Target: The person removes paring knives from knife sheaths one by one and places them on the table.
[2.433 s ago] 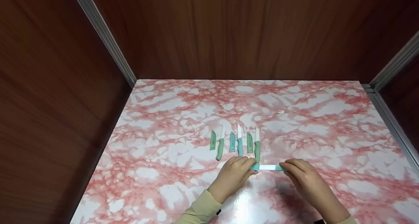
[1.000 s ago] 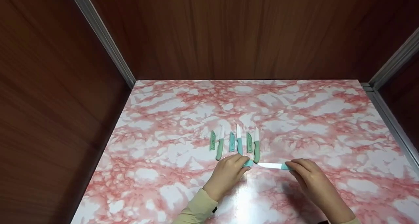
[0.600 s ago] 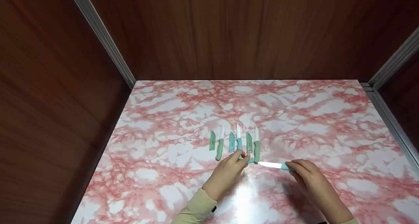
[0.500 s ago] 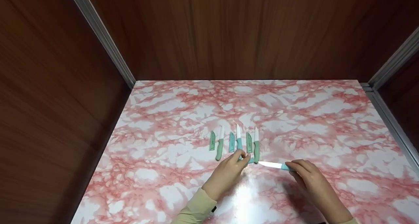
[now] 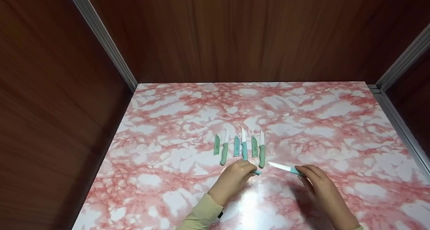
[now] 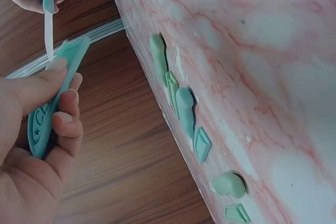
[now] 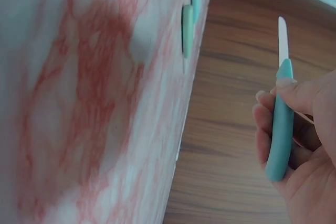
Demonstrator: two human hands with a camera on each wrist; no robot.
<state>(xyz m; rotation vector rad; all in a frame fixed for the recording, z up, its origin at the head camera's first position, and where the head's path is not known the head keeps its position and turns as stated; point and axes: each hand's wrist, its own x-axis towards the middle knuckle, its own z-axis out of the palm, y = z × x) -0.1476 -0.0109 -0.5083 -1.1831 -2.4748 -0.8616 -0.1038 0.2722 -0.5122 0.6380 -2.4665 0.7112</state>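
My left hand (image 5: 235,176) holds a turquoise knife sheath (image 6: 58,95) between thumb and curled fingers; in the head view only its end shows past the fingertips. A knife with a turquoise handle (image 7: 283,124) is gripped in my right hand (image 5: 317,181). Its bare white blade (image 5: 279,166) points left toward the sheath, a gap apart from it. Just beyond my left hand, on the table, lie a green-handled knife (image 5: 224,152), a turquoise-handled knife (image 5: 244,149) and another green-handled knife (image 5: 262,156), blades pointing away.
Left of each lying knife is its sheath: a green sheath (image 5: 216,145), a turquoise sheath (image 5: 237,146) and a second green sheath (image 5: 254,146). The table (image 5: 168,122) has a red and white marbled top. Dark wood panels (image 5: 235,35) rise behind it and at the sides.
At first the blade was partly in the sheath or against it; then the hands drew apart. The left fingers have turned the sheath, and the knife tip has tilted farther from me.
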